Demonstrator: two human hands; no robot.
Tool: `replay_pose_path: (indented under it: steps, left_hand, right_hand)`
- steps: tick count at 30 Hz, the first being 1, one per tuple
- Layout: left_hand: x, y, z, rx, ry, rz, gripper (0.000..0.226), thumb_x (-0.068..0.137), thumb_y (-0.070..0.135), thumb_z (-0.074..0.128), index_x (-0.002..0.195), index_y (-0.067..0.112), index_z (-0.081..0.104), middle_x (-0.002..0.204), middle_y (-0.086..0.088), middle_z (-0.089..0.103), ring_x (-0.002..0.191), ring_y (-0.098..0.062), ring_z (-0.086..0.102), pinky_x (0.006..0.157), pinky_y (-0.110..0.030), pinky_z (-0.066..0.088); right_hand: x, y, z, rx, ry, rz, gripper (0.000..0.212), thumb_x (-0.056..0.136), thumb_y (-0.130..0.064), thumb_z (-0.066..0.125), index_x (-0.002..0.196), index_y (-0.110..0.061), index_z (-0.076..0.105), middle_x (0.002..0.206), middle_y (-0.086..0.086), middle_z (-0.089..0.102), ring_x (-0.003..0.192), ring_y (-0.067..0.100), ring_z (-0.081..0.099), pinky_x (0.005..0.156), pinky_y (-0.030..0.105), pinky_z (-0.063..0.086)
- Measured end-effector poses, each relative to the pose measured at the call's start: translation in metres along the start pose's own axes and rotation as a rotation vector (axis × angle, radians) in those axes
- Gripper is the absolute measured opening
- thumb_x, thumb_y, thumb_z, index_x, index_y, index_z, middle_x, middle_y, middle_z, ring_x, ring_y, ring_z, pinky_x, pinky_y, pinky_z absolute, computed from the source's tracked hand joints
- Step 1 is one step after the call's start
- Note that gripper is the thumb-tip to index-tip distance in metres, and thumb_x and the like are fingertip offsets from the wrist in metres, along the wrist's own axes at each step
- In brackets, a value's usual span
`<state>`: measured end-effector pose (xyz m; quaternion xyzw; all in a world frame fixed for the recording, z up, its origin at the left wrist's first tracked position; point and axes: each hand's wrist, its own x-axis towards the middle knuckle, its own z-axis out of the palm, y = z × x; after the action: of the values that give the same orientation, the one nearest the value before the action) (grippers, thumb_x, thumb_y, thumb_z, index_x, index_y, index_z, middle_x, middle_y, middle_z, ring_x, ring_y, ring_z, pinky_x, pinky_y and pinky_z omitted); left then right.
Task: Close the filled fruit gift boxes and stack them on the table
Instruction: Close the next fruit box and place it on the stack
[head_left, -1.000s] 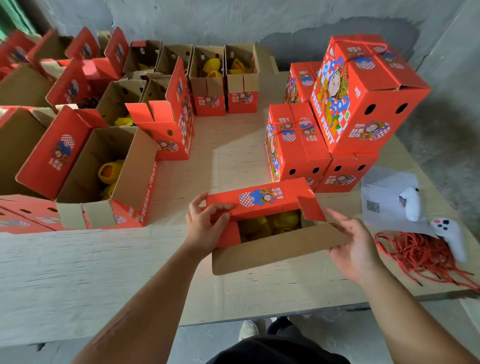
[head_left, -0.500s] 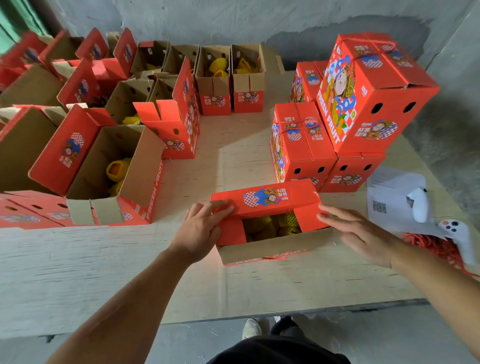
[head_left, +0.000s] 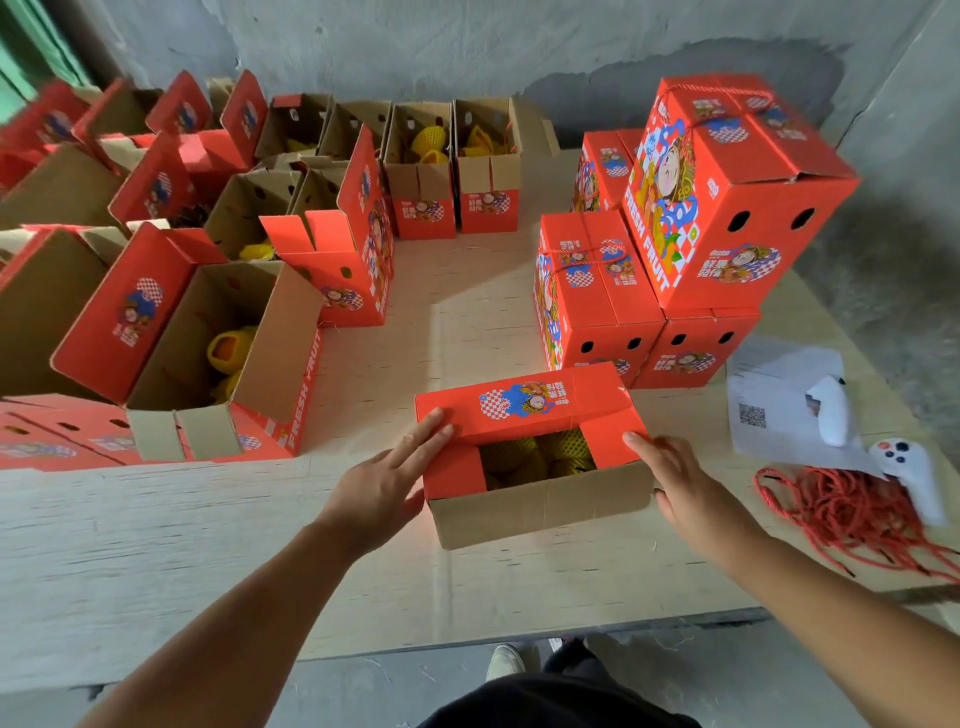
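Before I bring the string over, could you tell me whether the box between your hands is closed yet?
Not yet: the box has its far flap folded over, but netted fruit shows through the gap.

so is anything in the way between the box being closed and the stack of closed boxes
Nothing visible: bare wooden table lies between the half-closed red cardboard fruit box and the stack of closed red boxes just behind it.

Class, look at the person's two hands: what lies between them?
In the head view, the half-closed fruit box lies between the left hand and the right hand.
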<state>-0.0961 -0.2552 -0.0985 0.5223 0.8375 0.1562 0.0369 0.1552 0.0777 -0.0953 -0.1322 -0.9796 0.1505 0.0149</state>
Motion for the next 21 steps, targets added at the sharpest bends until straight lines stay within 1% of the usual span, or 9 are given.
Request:
replay_pose_path:
  steps: [2, 5, 9, 12, 14, 16, 18, 20, 21]
  left_hand:
    - [0.0, 0.004, 0.003, 0.003, 0.058, -0.013, 0.096, 0.088, 0.022, 0.082, 0.165, 0.027, 0.025, 0.173, 0.01, 0.011, 0.1, -0.031, 0.073, 0.063, -0.045, 0.064]
    - [0.0, 0.005, 0.001, -0.025, 0.049, -0.007, 0.098, 0.087, 0.02, 0.083, 0.165, 0.028, 0.024, 0.173, 0.012, 0.01, 0.095, -0.029, 0.073, 0.061, -0.043, 0.063]
    - [0.001, -0.001, -0.011, 0.014, -0.008, 0.013, 0.101, 0.087, 0.024, 0.083, 0.165, 0.032, 0.02, 0.173, 0.012, 0.008, 0.101, -0.027, 0.072, 0.063, -0.039, 0.061]
    - [0.001, -0.004, -0.011, 0.036, -0.103, 0.042, 0.118, 0.082, 0.04, 0.086, 0.166, 0.033, 0.004, 0.174, 0.011, -0.006, 0.094, -0.023, 0.071, 0.068, -0.035, 0.061]
    - [0.0, -0.004, -0.007, 0.013, -0.149, 0.035, 0.129, 0.075, 0.052, 0.087, 0.166, 0.033, -0.003, 0.173, 0.012, -0.015, 0.089, -0.021, 0.068, 0.071, -0.034, 0.061]
    - [0.0, -0.002, -0.004, -0.026, -0.147, 0.014, 0.13, 0.072, 0.057, 0.086, 0.166, 0.033, -0.001, 0.173, 0.013, -0.014, 0.087, -0.022, 0.067, 0.07, -0.034, 0.061]
    - [0.001, 0.0, -0.002, -0.102, -0.109, -0.002, 0.122, 0.075, 0.058, 0.085, 0.166, 0.032, 0.008, 0.173, 0.016, -0.008, 0.089, -0.019, 0.066, 0.066, -0.027, 0.058]
    - [0.002, 0.004, 0.0, -0.246, -0.051, -0.028, 0.106, 0.081, 0.064, 0.077, 0.164, 0.034, 0.019, 0.172, 0.021, 0.0, 0.095, -0.011, 0.062, 0.066, -0.019, 0.054]
    - [0.003, 0.007, 0.0, -0.344, -0.021, -0.055, 0.097, 0.084, 0.07, 0.069, 0.162, 0.035, 0.024, 0.17, 0.023, 0.006, 0.103, -0.008, 0.062, 0.071, -0.021, 0.057]
  right_hand:
    - [0.001, -0.002, 0.002, 0.009, -0.009, 0.034, 0.115, 0.072, 0.013, 0.082, 0.158, -0.034, 0.022, 0.071, -0.021, 0.044, 0.038, 0.003, 0.027, 0.033, 0.017, 0.02]
    - [0.002, -0.002, 0.0, -0.023, 0.039, -0.006, 0.112, 0.061, 0.011, 0.091, 0.154, -0.024, 0.039, 0.068, -0.031, 0.009, 0.032, 0.002, 0.011, 0.029, 0.018, 0.006]
    - [0.004, 0.002, 0.002, -0.057, 0.068, 0.02, 0.117, 0.054, 0.005, 0.097, 0.153, -0.027, 0.042, 0.065, -0.017, 0.035, 0.034, -0.001, 0.012, 0.031, 0.011, 0.009]
    - [0.002, 0.021, -0.003, 0.004, -0.084, 0.071, 0.125, 0.08, -0.006, 0.085, 0.152, -0.064, 0.001, 0.09, -0.012, 0.05, 0.058, 0.01, 0.057, 0.049, 0.031, 0.053]
    - [0.003, 0.034, -0.012, 0.052, -0.235, 0.052, 0.123, 0.087, -0.007, 0.079, 0.149, -0.069, -0.007, 0.097, -0.014, 0.052, 0.071, 0.007, 0.06, 0.063, 0.031, 0.057]
    - [0.006, 0.039, -0.021, 0.2, -0.308, 0.035, 0.112, 0.09, -0.011, 0.077, 0.152, -0.068, 0.003, 0.099, -0.012, 0.057, 0.076, 0.002, 0.056, 0.071, 0.024, 0.052]
    - [0.006, 0.029, -0.03, 0.426, -0.362, 0.059, 0.086, 0.094, -0.034, 0.074, 0.152, -0.067, 0.019, 0.14, -0.024, 0.055, 0.117, -0.015, 0.052, 0.099, 0.023, 0.046]
    - [0.007, 0.008, -0.035, 0.534, -0.285, 0.109, 0.071, 0.088, -0.069, 0.062, 0.152, -0.052, 0.037, 0.155, -0.031, 0.037, 0.141, -0.003, 0.042, 0.109, 0.025, 0.039]
    - [0.008, -0.002, -0.033, 0.567, -0.196, 0.123, 0.085, 0.08, -0.085, 0.053, 0.149, -0.036, 0.046, 0.153, -0.019, 0.042, 0.138, 0.011, 0.048, 0.103, 0.022, 0.044]
